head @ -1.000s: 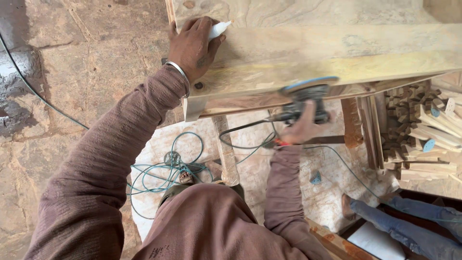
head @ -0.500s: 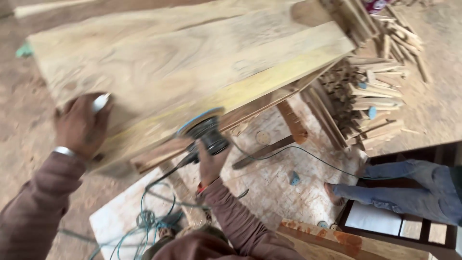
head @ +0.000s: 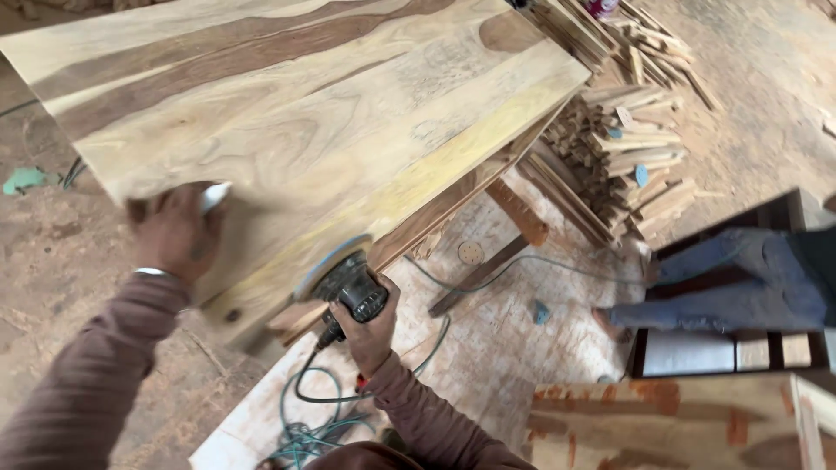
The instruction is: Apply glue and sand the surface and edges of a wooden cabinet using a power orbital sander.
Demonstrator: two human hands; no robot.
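My right-hand fingers [head: 376, 306] wrap the black sander [head: 347, 280], its disc pressed to the near edge of the long wooden slab [head: 305, 122]. My left hand [head: 177, 233] lies flat on the slab's near corner, a white scrap under its fingers. The slab runs away up-right, over stacked wood strips [head: 627, 148].

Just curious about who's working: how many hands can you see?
2: left hand flat on the board, right hand gripping the sander at its edge. The seated person's are hidden.
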